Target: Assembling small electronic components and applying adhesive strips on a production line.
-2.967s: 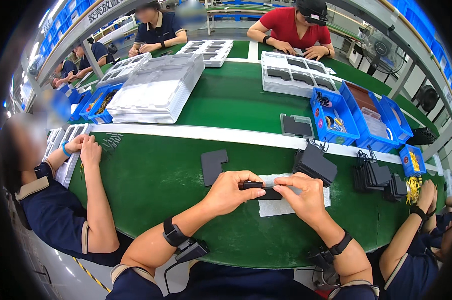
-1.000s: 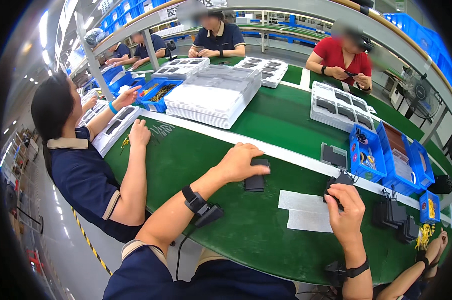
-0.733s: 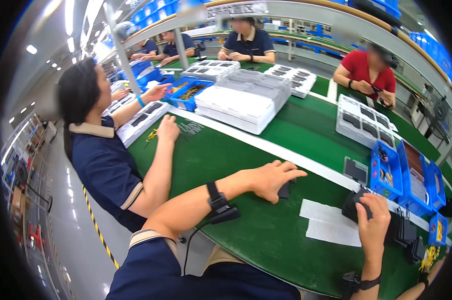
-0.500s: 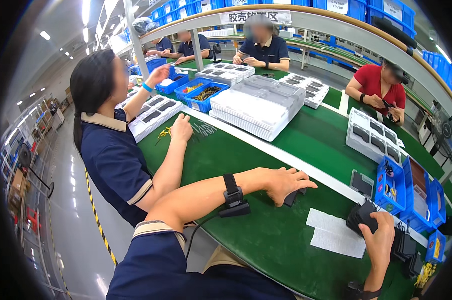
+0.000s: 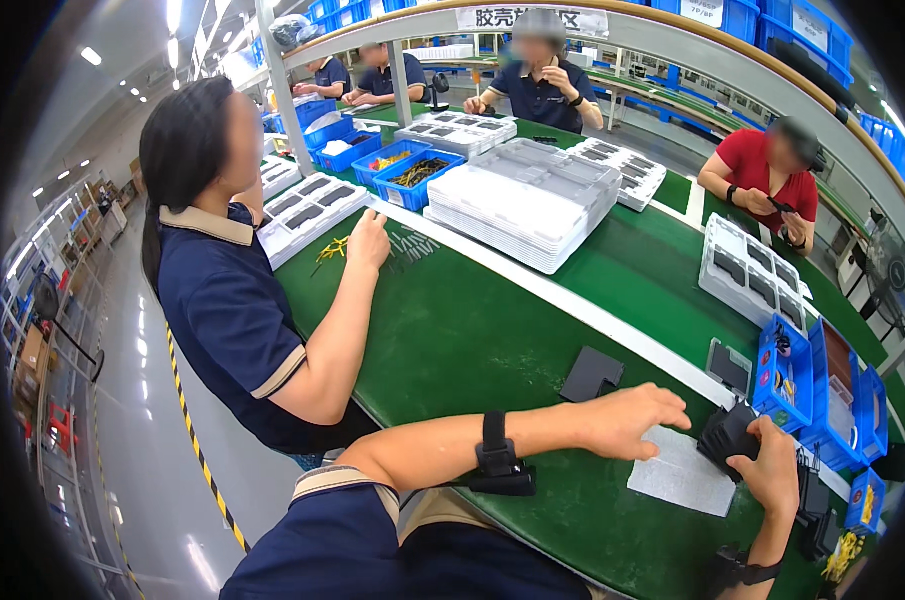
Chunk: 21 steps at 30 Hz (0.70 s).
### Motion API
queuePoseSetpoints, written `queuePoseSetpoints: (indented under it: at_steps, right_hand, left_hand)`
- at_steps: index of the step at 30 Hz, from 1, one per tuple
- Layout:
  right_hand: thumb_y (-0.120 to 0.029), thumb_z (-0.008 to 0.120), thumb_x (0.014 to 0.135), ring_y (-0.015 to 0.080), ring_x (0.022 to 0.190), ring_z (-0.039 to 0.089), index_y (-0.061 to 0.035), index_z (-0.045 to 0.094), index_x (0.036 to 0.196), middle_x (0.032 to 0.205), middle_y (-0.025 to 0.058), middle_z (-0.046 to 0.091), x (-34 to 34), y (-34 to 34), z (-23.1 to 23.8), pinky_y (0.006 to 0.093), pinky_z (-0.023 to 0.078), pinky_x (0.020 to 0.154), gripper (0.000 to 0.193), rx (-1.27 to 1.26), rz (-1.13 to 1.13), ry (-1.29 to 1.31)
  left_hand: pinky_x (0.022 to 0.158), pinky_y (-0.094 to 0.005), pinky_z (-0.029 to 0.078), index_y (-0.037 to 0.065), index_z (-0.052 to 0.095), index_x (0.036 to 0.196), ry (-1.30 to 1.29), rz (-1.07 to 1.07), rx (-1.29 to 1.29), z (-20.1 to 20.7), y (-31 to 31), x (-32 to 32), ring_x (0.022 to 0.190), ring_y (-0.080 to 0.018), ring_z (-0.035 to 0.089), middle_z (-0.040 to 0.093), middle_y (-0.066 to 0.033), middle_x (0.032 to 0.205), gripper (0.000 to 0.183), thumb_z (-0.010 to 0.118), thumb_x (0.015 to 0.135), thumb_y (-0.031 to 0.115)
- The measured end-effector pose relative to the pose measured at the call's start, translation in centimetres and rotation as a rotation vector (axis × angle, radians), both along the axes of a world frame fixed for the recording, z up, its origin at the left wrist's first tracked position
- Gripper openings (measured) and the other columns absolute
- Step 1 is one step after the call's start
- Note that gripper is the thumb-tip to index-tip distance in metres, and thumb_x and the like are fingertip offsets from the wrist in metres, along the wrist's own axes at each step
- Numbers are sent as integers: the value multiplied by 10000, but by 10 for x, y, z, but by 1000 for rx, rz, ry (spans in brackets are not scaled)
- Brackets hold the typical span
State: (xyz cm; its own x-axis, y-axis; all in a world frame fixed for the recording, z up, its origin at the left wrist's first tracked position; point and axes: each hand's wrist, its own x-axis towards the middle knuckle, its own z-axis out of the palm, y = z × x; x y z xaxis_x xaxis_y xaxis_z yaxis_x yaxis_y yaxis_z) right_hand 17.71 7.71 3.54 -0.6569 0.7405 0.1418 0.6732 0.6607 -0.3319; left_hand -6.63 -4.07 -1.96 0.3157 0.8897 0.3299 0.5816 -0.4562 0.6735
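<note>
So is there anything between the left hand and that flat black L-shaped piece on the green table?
Nothing visible. The left hand hovers just right of the flat black L-shaped piece, with only bare green table between them.

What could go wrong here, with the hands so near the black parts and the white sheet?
1. The right hand grips a black part over the white sheet, close to the table edge; if the grip slips, the part may fall off the table.
2. The left hand rests at the sheet's edge and might push or crease it.
3. The co-worker's arm lies close by on the left; a wide left reach could bump it.
</note>
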Motion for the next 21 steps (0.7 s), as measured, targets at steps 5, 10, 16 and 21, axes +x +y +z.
queuePoseSetpoints:
  at_steps: [5, 10, 16, 21]
  right_hand:
    - [-12, 772, 562, 417, 966, 566, 13, 460, 1170, 1025, 248, 587, -4, -2, -12, 435, 450, 807, 683, 43, 39, 0]
    - [-26, 769, 558, 409, 950, 562, -80, 265, 1421, 1002, 231, 572, -2, -6, -22, 436, 455, 814, 1001, 72, 16, -116]
    - [-7, 737, 528, 399, 966, 552, -115, 222, 1449, 1003, 214, 573, 1, -6, -21, 434, 452, 827, 1061, 98, 14, -135]
    - [-27, 732, 530, 397, 1030, 542, -160, 226, 1450, 1127, 229, 562, 1, 0, -22, 416, 448, 869, 1058, 2, 80, 0]
  left_hand:
    - [988, -410, 391, 30, 585, 1141, -6, 45, -16, -13, 2, 2, 1180, -356, 440, 494, -189, 1280, 419, 642, 730, 91]
    - [919, -406, 413, 58, 645, 1027, 36, 362, 338, -17, 2, -19, 1084, -332, 488, 567, -137, 1165, 363, 627, 665, 32]
    - [987, -457, 364, 111, 582, 1186, 174, 713, 23, -5, -9, -59, 1219, -376, 379, 425, -205, 1328, 426, 610, 764, 164]
    - [1012, -422, 361, 74, 579, 1184, 194, 776, -16, -5, -5, -82, 1180, -374, 442, 466, -223, 1296, 400, 561, 794, 161]
